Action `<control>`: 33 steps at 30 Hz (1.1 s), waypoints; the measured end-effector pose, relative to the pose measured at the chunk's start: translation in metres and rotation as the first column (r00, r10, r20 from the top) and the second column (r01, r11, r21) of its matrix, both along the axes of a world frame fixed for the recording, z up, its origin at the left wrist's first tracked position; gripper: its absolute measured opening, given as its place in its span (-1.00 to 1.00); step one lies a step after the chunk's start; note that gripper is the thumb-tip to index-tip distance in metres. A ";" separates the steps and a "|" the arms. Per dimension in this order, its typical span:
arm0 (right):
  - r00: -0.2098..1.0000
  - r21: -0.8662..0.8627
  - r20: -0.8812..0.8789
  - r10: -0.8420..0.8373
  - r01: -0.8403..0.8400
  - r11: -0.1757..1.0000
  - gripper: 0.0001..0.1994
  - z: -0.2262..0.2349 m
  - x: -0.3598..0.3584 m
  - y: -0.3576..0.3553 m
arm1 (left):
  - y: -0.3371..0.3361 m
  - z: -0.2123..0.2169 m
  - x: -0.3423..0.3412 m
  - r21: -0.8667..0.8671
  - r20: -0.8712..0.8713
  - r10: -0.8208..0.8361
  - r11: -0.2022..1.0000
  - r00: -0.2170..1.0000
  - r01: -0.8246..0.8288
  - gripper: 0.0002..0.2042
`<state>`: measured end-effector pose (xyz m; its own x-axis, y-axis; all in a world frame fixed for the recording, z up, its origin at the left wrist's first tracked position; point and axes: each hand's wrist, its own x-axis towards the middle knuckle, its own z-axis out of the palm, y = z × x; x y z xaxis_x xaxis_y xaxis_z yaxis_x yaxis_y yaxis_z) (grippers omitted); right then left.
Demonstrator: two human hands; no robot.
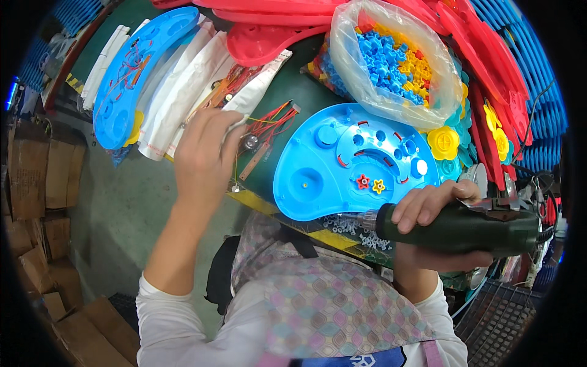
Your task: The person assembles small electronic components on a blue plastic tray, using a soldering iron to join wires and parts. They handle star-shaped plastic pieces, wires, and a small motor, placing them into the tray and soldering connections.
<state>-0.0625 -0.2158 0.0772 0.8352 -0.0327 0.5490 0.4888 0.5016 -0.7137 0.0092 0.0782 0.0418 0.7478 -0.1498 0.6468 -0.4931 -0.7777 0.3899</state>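
Note:
My right hand [428,211] wraps round a dark green electric screwdriver [455,231]. Its bit points left, to the front edge of a blue plastic shell [333,196]. A red star piece [363,181] and a yellow star piece [378,186] sit in that shell. Over the bundle of wired circuit boards [229,85], my left hand [208,140] is closed with bent fingers; what they pinch is hidden. Thin wires run out beside it. Just right of these fingers lie a round silver part [251,142] and a narrow brown board [255,160] with red wires.
Loose screws [367,237] lie along the table's front edge. A clear bag [397,67] of blue, yellow and red stars stands behind the shell. Red plastic shells [483,61] are stacked behind and right. Another blue shell [116,131] rests at left, beside white bags [177,92]. Cardboard boxes [46,165] stand further left.

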 end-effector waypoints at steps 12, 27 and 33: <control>0.998 0.018 -0.058 -0.027 0.028 0.999 0.03 -0.007 -0.004 -0.014 | -0.032 -0.032 0.083 0.655 -0.401 0.165 0.739 0.901 0.156 -0.83; 0.995 0.034 -0.042 -0.086 0.087 0.996 -0.04 -0.003 -0.016 -0.025 | -0.010 0.018 0.040 -0.129 0.239 -0.111 0.981 0.965 0.145 -0.84; 0.995 0.094 -0.049 -0.088 0.092 0.991 0.06 -0.003 -0.031 -0.036 | -0.039 0.010 0.014 0.377 0.172 -0.567 0.794 0.806 0.478 -0.80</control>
<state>-0.0932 -0.2515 0.0741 0.8501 -0.1597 0.5018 0.5037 0.5246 -0.6864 0.0235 0.0396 0.0518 0.3045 -0.6859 0.6609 -0.9054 -0.4240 -0.0229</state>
